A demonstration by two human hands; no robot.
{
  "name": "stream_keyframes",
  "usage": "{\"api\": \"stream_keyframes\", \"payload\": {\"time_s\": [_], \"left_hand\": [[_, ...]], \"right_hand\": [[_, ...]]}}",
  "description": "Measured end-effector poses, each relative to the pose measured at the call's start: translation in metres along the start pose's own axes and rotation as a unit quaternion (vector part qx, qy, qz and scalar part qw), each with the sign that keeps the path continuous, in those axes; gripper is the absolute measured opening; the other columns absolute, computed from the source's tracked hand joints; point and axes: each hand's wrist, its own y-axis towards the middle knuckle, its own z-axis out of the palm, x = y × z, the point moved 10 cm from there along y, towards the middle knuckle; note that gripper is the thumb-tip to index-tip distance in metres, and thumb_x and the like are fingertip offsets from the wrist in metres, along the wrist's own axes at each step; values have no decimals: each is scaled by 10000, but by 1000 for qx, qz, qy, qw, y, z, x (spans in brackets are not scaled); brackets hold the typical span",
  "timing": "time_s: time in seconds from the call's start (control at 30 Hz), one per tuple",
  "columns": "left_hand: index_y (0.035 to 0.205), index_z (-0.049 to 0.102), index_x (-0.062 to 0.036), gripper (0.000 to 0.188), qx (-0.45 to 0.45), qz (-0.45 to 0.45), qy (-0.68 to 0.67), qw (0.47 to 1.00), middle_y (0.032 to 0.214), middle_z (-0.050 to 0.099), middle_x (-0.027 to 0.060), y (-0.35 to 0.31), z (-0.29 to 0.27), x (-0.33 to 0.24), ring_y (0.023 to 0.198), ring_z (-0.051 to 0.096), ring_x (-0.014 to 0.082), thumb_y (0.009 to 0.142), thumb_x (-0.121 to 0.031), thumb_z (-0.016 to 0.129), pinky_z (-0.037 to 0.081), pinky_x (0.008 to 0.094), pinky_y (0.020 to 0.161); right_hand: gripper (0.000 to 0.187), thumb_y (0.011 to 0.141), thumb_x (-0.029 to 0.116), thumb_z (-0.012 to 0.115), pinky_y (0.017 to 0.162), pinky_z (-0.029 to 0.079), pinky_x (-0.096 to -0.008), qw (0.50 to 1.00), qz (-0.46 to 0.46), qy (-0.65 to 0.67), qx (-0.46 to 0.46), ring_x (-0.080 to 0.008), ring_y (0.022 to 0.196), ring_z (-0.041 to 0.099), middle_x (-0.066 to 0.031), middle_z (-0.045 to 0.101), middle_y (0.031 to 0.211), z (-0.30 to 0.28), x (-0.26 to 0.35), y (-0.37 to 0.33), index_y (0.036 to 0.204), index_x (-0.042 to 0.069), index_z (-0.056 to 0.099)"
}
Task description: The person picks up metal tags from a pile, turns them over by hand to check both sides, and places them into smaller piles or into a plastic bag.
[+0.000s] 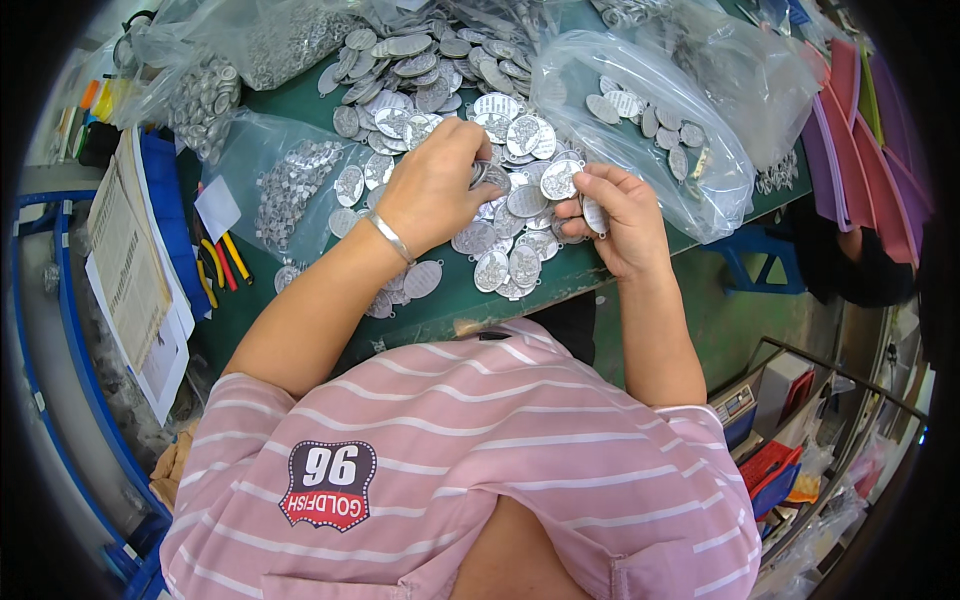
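Oval silver-coloured medals with raised figures lie in a loose heap (524, 262) on the green tabletop. My left hand (432, 188), with a metal bangle at its wrist, curls its fingers round a few medals (487, 176) above the heap; its fingertips are partly hidden. Beside it, my right hand (628, 215) pinches one medal (560, 181) between thumb and fingers, its figured face up. A second medal (594, 215) is tucked against the lower fingers of that hand. Farther back, a larger pile of medals (425, 65) spreads across the table.
A clear bag (690, 195) with several medals lies on the right. On the left are a bag of small metal parts (295, 185), yellow-handled pliers (208, 262) and papers (135, 260). The table's front edge (560, 295) runs before me; a blue stool (755, 258) stands at the right.
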Motion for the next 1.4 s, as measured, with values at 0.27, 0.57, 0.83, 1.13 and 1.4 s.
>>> {"api": "stream_keyframes", "payload": {"time_s": [0.27,0.57,0.83,1.13,1.4], "left_hand": [[950,633,-24,198,32,-235,-365,900,768,623,29,-25,2,36,658,551,115,779,-72,720,446,271,559],[1032,600,-18,150,20,-209,-848,486,968,605,120,-44,20,39,871,573,194,908,-82,546,506,287,617],[1048,581,-19,180,-20,-261,-866,426,964,620,154,-52,19,41,954,608,290,878,-71,556,566,406,754],[908,537,-86,71,9,-266,-785,559,834,485,34,-56,18,42,761,466,129,865,-71,592,375,206,506],[894,536,-87,78,10,-269,-727,632,809,475,20,-57,14,40,746,470,112,860,-70,605,373,196,502]], "right_hand": [[204,861,88,639,510,565,-269,1000,3,-15,-4,-200,655,680,-138,651,811,4,-1,1,969,-81,601],[185,860,92,642,518,565,-277,1000,-5,-18,9,-202,653,676,-132,649,800,9,2,-1,952,-66,612],[201,858,89,642,512,558,-279,1000,-10,-20,9,-206,668,675,-132,644,809,10,1,-3,970,-75,612],[214,859,84,641,502,549,-275,1000,-9,-20,13,-210,669,676,-139,647,828,10,-1,-3,988,-83,604],[225,861,74,633,493,544,-277,1000,-11,-8,22,-212,659,674,-141,649,839,9,-5,-1,1018,-81,591]]}}
